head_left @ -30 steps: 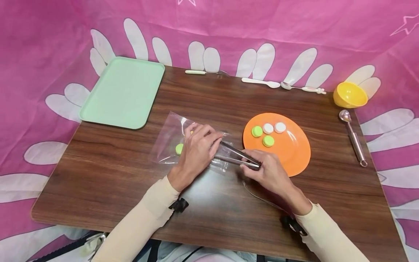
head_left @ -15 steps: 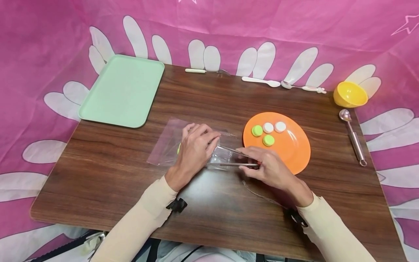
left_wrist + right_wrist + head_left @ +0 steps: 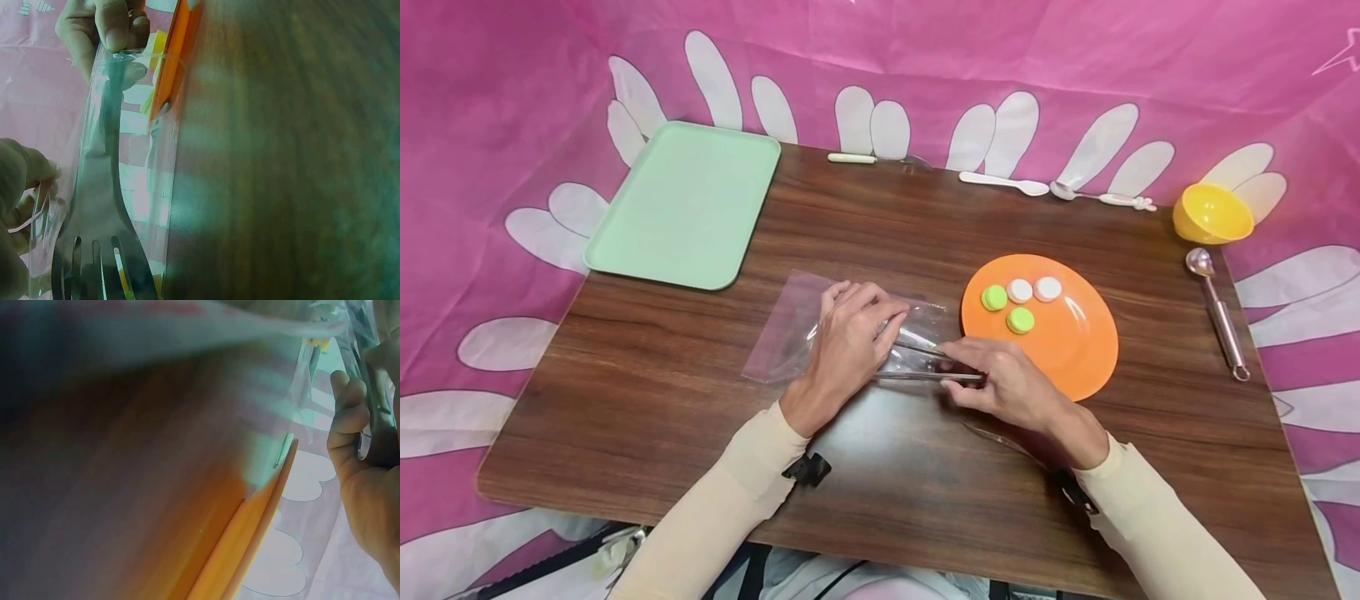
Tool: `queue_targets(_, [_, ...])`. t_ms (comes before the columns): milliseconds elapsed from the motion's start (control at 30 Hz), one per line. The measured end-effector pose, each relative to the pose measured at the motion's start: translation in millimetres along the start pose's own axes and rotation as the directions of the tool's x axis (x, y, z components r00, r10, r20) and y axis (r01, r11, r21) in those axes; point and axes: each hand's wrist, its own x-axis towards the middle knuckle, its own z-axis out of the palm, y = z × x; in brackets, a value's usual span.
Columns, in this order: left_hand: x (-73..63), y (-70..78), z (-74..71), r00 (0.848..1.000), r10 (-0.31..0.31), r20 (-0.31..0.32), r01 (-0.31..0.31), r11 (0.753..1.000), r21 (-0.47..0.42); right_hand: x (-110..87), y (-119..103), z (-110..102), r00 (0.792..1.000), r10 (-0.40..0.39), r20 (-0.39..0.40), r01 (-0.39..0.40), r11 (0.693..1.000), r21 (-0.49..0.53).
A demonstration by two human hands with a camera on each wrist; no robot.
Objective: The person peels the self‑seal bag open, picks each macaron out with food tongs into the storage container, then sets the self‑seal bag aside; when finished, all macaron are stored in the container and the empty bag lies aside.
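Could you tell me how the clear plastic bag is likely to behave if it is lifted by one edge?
The clear plastic bag looks thin and crinkled, so it would probably flop and sag. It seems very light. The left hand grips its mouth, perhaps because it slides easily on the smooth table.

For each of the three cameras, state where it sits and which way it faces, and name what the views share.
Head: worn high, facing forward and down at the table; shows both forearms, left hand on the clear bag, right hand gripping the tongs.
Left wrist: low by the tabletop, facing along the bag toward the orange plate; shows fingers of that hand.
Right wrist: low beside the plate rim, facing the bag; shows right fingers.
Shared: bag, tongs, plate.
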Motion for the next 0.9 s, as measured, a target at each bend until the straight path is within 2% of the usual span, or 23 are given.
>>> queue_targets(167, [0.3,-0.1,0.5,1.000,0.004,-0.013,-0.004,1.000,-0.006,-1.2,0.2,0.3,0.999,-0.031,-0.031,0.031,0.999,0.013])
queue_targets(333, [0.5,0.1,0.9,0.999,0.011,-0.035,-0.011,1.000,-0.016,-8.3,0.8,-0.9,0.998,-0.008,-0.061,0.008,1.000,0.003])
queue_targets(633, [0.5,0.5,1.9,1.000,-0.007,-0.028,0.006,1.000,-0.031,-44.2,5.8,-14.3,0.990,0.079,-0.121,-0.080,0.997,0.002])
queue_targets(800, [-0.5,0.0,0.7,0.999,-0.028,-0.026,0.027,0.998,-0.050,-72.4,9.7,-27.1,0.970,0.149,-0.192,-0.158,0.987,-0.034])
queue_targets(900, [-0.9,-0.7,0.1,0.999,-0.035,-0.019,0.034,0.998,-0.059,-90.0,11.3,-35.5,0.944,0.207,-0.257,-0.225,0.973,-0.042])
